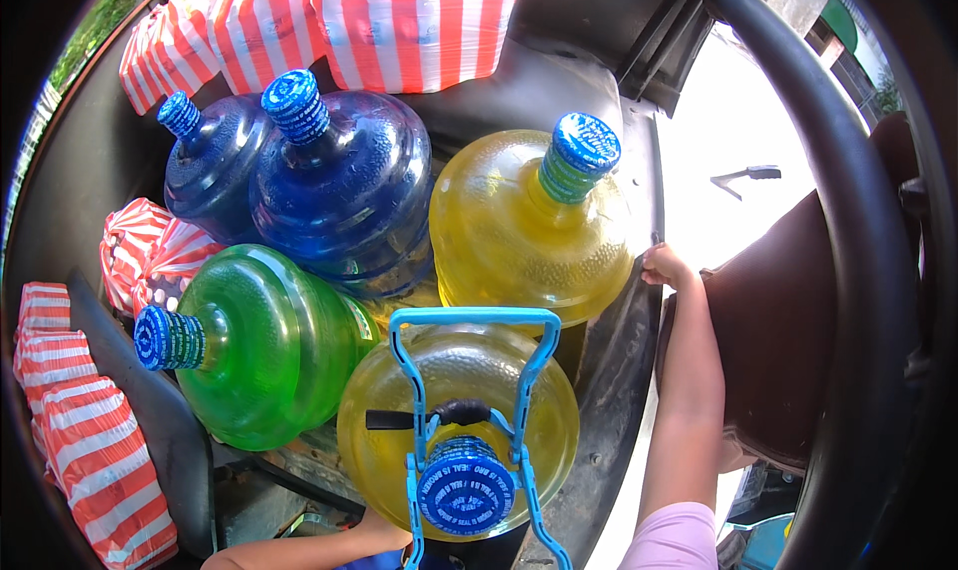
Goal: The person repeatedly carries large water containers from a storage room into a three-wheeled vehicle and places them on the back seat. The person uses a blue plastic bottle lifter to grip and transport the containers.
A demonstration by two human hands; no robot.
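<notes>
In front of me stands a large yellow water bottle (367, 440) with a blue sealed cap (466, 485). A light blue bottle carrier (475, 316) with a black grip straddles its neck. My left hand (385, 532) is low against the near left side of this bottle, its fingers hidden. My right hand (669, 267) is closed on the metal edge (639, 300) of the vehicle's side opening, beside a second yellow bottle (499, 221). A green bottle (274, 340) tilts toward the left. Behind it are a dark blue bottle (344, 191) and a smaller-looking blue one (212, 181).
Red-and-white striped bags (409, 31) fill the far side. More striped bags lie at left (100, 460) and behind the green bottle (150, 246). A thick black bar (848, 221) curves down the right, near a brown panel (768, 340). Bright ground lies outside the opening.
</notes>
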